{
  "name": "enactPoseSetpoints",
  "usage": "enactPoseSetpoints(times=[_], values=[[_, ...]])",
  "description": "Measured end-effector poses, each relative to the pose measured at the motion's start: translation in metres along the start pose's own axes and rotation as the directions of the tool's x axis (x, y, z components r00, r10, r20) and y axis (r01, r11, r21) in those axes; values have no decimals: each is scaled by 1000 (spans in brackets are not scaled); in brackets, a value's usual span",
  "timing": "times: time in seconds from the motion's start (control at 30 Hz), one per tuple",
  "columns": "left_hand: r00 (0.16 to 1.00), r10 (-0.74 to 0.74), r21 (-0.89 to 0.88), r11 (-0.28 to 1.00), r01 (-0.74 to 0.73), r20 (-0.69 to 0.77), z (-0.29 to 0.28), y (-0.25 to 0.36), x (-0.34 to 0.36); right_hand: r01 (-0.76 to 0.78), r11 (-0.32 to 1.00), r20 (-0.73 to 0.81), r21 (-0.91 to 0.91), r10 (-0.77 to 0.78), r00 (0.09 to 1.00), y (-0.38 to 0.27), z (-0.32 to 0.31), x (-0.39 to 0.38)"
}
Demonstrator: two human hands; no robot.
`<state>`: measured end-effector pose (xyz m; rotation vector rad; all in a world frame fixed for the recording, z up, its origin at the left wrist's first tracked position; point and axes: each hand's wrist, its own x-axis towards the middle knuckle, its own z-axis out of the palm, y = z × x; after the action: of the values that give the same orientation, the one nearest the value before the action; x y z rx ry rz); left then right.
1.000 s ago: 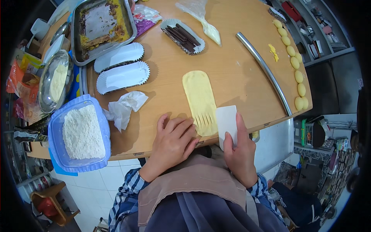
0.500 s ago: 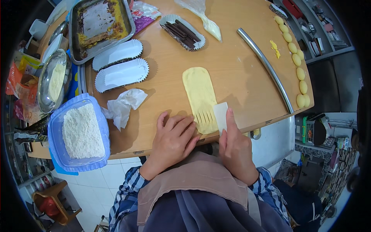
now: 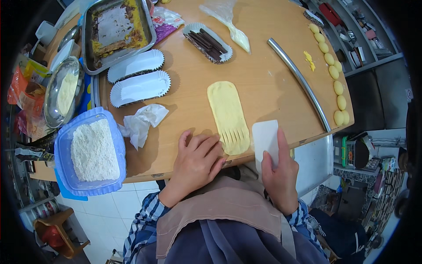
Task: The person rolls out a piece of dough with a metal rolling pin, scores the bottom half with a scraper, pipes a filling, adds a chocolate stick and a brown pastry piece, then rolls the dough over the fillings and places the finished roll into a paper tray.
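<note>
The left hand [image 3: 198, 158] rests at the near edge of the desk [image 3: 189, 99], its fingers loosely bent and gripping nothing, the tips at the left margin of the dough strip [image 3: 227, 103]. The right hand [image 3: 280, 178] has its fingers closed on a white scraper [image 3: 265, 137]. Half a second ago the scraper stood more edge-on at the strip's right margin; now its broad face shows and it is off to the right — just beside the dough, apart from it. The cutting stroke at that margin seems over, leaving the strip free of the blade. The dough strip lies flat between the hands, slits [image 3: 233, 135] across its near end, the far part uncut. Farther off — a paper liner [image 3: 226, 56] of dark sticks [image 3: 210, 44], a piping bag [image 3: 239, 37], a metal tube [image 3: 302, 79] and a row of dough balls [image 3: 338, 88] look undisturbed.
</note>
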<state>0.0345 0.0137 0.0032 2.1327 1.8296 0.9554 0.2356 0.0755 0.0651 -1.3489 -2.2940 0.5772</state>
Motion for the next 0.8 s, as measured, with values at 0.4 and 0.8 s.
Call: enactPoseSetpoints(times=[0.4, 0.8], values=[[1000, -17, 2, 1000, 17, 12, -1, 1, 0, 152, 984, -12, -88, -154, 988, 3, 15, 8], [1000, -10, 3, 1000, 10, 2, -1, 1, 1, 89, 988, 100, -128, -77, 992, -8, 14, 7]])
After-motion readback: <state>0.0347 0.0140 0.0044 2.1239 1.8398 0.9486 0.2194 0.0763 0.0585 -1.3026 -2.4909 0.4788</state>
